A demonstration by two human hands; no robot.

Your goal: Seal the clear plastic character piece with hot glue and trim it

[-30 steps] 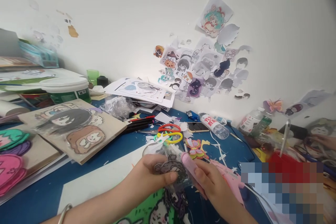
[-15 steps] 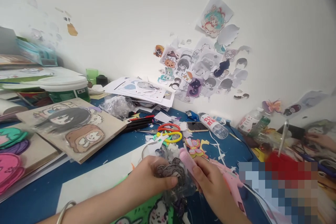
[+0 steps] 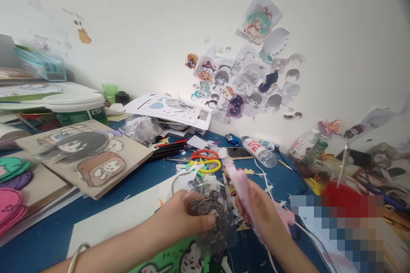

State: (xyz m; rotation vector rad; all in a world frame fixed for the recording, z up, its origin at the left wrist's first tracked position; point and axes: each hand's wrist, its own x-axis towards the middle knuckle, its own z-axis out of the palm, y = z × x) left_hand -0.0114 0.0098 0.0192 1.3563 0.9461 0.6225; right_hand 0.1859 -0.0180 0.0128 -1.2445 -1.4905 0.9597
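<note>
In my left hand (image 3: 194, 213), closed with the thumb on top, is a clear plastic bag (image 3: 221, 239) around a grey-brown cartoon cutout (image 3: 211, 209). My right hand (image 3: 261, 207) is wrapped around a pink two-armed tool (image 3: 244, 192) that looks like a mini hair straightener. Its tip points up and away, its arms stand slightly apart, and a white cord trails from its lower end. The tool is a little to the right of the bag and apart from it. Beneath my hands lie a green sheet with cartoon figures (image 3: 176, 258) and a white board (image 3: 105, 217).
Scissors with red and yellow handles (image 3: 206, 165), a phone (image 3: 239, 152) and a water bottle (image 3: 259, 150) lie beyond my hands. Boards with cartoon cutouts (image 3: 128, 147) and a white-lidded tub (image 3: 75, 104) stand left. A red container (image 3: 341, 190) is at right. Paper scraps litter the blue table.
The pink tool has moved right and away from the bag's edge, and its two arms now show apart. My left hand keeps hold of the bag, which hangs flatter and more visible.
</note>
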